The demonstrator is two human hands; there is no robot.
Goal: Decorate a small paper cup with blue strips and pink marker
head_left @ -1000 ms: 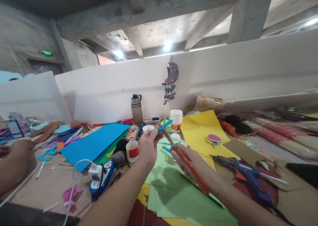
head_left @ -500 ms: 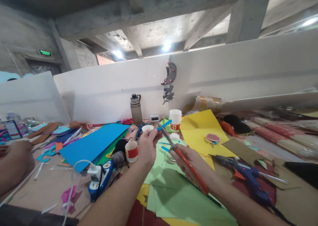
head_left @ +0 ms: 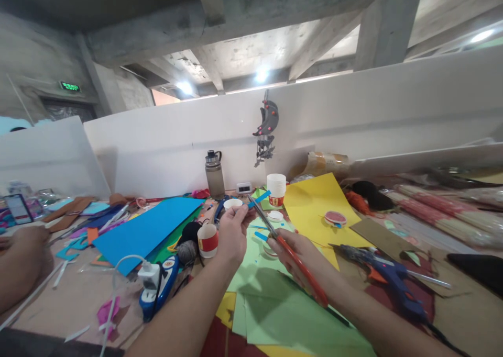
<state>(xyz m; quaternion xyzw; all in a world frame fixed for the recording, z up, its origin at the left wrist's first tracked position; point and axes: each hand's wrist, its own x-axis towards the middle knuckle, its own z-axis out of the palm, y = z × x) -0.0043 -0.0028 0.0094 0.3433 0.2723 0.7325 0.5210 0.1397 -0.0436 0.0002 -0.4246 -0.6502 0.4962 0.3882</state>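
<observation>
Right now the person's left hand (head_left: 231, 235) is pinching a blue paper strip (head_left: 260, 198) between thumb and fingers, holding it up above the table (head_left: 78, 294). The right hand (head_left: 295, 251) is gripping red-handled scissors (head_left: 277, 235), and their blades are crossing the strip. Light green paper (head_left: 286, 310) is lying under both forearms, a red-and-white paper cup (head_left: 207, 240) is standing just beside the left hand, and a blue glue gun (head_left: 393, 278) is lying at the right. Another person's hand (head_left: 23, 252) is resting at the far left.
</observation>
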